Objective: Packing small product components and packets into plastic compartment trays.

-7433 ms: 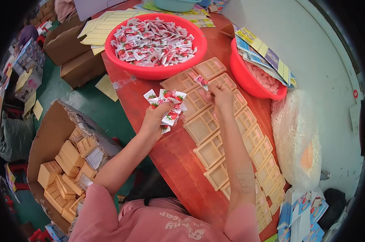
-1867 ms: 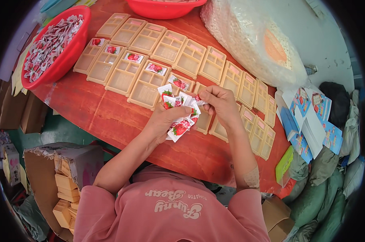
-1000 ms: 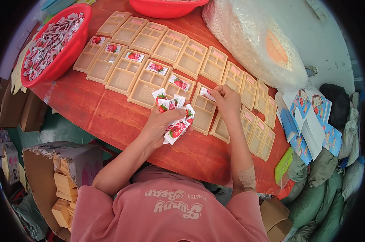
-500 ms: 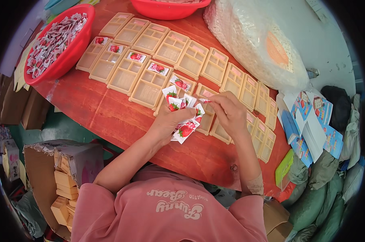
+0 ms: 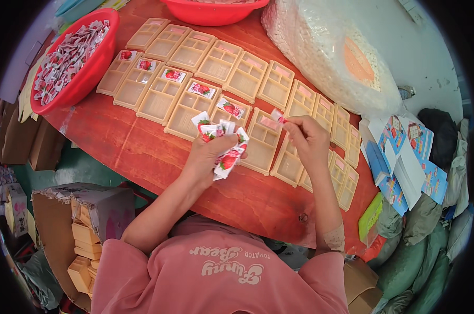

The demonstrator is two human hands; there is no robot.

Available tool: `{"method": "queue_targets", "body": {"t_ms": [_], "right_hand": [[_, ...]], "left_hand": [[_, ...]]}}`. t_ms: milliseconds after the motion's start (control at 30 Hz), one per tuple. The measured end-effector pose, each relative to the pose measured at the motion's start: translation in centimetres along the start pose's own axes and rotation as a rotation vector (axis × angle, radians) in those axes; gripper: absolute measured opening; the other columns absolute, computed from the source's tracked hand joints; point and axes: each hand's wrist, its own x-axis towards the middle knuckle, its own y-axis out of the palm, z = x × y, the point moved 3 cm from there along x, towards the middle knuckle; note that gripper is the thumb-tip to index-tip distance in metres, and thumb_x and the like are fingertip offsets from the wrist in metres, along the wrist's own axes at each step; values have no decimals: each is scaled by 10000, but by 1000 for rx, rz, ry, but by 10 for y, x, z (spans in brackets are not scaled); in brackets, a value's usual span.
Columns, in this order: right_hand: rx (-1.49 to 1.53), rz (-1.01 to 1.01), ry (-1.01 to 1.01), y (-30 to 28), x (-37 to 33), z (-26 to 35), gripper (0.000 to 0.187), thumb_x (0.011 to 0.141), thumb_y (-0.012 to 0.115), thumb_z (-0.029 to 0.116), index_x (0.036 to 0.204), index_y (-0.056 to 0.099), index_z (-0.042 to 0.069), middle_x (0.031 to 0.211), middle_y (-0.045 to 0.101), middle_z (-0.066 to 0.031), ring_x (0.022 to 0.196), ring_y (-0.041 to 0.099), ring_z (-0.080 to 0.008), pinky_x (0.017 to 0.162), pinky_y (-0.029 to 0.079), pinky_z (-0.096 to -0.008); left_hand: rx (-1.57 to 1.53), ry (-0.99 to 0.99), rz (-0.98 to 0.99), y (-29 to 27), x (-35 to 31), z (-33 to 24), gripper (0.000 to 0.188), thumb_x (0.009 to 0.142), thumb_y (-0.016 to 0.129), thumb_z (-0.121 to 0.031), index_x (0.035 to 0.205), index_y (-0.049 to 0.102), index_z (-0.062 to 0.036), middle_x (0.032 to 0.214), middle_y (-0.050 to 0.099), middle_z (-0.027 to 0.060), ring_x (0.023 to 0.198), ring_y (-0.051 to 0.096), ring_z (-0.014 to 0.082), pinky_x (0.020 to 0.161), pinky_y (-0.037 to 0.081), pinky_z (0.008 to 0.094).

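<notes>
My left hand [image 5: 208, 157] is closed around a bunch of small white sachets [image 5: 228, 159] printed with red strawberries, held above the table's near side. Between thumb and fingertips, my right hand [image 5: 309, 140] pinches a single strawberry sachet [image 5: 279, 116]. It hovers over the top end of a beige compartment tray [image 5: 258, 149] in the near row. To the left of that, several trays each have one strawberry sachet in the top compartment, such as the sachet [image 5: 230, 108] closest to my left hand. Trays in the far row [image 5: 212, 66] show something pink in that compartment.
A red basin [image 5: 113, 44] heaped with sachets stands at the left of the red table [image 5: 137, 152]. Another red basin [image 5: 216, 15] and a large clear bag [image 5: 320, 57] are at the back. Printed cards [image 5: 399, 162] lie at the right; a carton [image 5: 53, 220] of beige trays stands lower left.
My left hand has shifted left and slightly down with its bunch. My right hand has moved right and away from the bunch, carrying one sachet over the tray.
</notes>
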Motion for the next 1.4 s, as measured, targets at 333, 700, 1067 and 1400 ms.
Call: {"method": "queue_targets", "body": {"t_ms": [333,700,1067,1400], "right_hand": [[-743,-18,-669,24,-2,-8,300,635,633,43,934,607,62,926,598,-35,806,596,-182,607,479,-288],[-667,91,-571,22,-4,-8,409,680,575,-10,1082,592,69,1095,584,-97,955,555,-259,734,453,-343],[386,314,311,-9,-26,4,131,836,619,154,855,628,24,671,564,54,570,458,-11,483,353,-164],[667,-261,680,-48,-46,-76,103,798,627,87,858,632,3,641,585,-6,510,518,-57,461,404,-167]], "left_hand": [[-39,-65,5,8,-9,0,285,765,657,-93,1026,563,-27,795,637,104,631,661,203,423,520,272],[-32,12,4,22,-3,11,284,803,628,-100,1068,544,-41,833,640,105,686,671,214,403,513,244],[164,-14,99,45,3,35,141,788,656,-43,914,605,-7,777,632,47,682,619,106,576,500,237],[188,-107,87,49,5,45,263,766,680,-68,995,574,7,841,643,109,707,646,170,618,570,307]]}}
